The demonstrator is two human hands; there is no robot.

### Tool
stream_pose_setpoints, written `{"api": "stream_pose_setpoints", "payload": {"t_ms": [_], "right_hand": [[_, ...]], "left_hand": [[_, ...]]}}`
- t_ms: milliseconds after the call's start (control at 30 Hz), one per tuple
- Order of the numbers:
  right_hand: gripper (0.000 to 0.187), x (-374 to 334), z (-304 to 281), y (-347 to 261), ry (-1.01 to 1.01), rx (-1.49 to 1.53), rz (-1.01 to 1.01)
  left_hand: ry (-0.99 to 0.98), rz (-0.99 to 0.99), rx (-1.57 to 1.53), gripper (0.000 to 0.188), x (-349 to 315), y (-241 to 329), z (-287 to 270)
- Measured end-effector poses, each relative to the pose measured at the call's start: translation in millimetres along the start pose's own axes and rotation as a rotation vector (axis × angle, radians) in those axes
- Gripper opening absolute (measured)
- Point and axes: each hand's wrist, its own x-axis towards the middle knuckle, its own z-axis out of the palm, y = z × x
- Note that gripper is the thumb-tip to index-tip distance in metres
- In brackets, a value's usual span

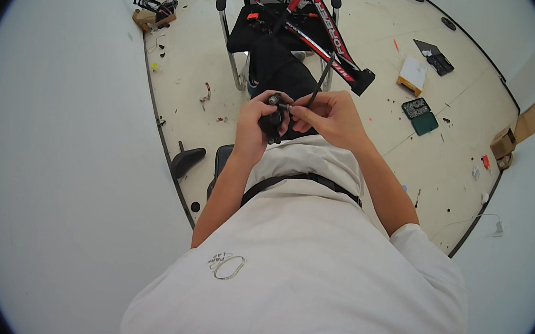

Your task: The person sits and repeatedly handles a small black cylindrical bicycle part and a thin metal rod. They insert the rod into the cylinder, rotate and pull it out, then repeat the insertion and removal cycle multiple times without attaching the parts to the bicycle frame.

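My left hand (258, 123) is closed around a small black bicycle part (272, 125) with a round metal end at its top; its exact kind is hard to make out. Against that part, my right hand (331, 118) pinches a thin silver-tipped piece (285, 106) between thumb and fingers. A slim black rod or cable (321, 81) rises from the right fingers toward the frame. Both hands meet above my lap. Just beyond them, a black, red and white bicycle frame (326, 32) lies across a black chair (240, 29).
On the floor at right are an open green toolbox (422, 116), a white and yellow box (412, 76) and a black case (435, 57). A bicycle saddle (187, 161) lies by the left wall. Small parts are scattered about. Cardboard boxes (503, 142) stand along the right wall.
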Motion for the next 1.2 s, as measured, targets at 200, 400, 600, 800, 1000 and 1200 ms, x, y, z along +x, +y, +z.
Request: {"api": "stream_pose_setpoints", "payload": {"t_ms": [200,400,600,800,1000,1200], "right_hand": [[0.015,-2.9,-1.3,1.7,0.011,-0.147,-0.046],[0.011,-2.6,-2.7,5.9,0.039,-0.352,-0.216],[0.012,-4.7,-3.3,-5.3,0.063,-0.490,-0.307],[0.011,-6.6,-2.6,0.3,0.074,-0.757,-0.561],[0.015,-5.6,1.7,7.7,0.046,-0.376,-0.207],[0.022,-0.7,-12.2,7.9,-0.056,0.084,0.121]], "left_hand": [[0.025,0.048,0.250,0.029,-0.8,-3.2,0.7],[-0.042,-0.044,0.087,0.030,0.8,-2.6,-5.7],[-0.028,-0.112,-0.065,0.030,-1.4,-2.4,-1.4],[0.016,-0.095,-0.045,0.030,-0.8,-9.1,-0.5],[0.021,-0.001,0.141,0.022,1.5,-9.8,-3.4],[-0.027,0.169,0.552,0.008,-4.7,-7.3,4.1]]}}
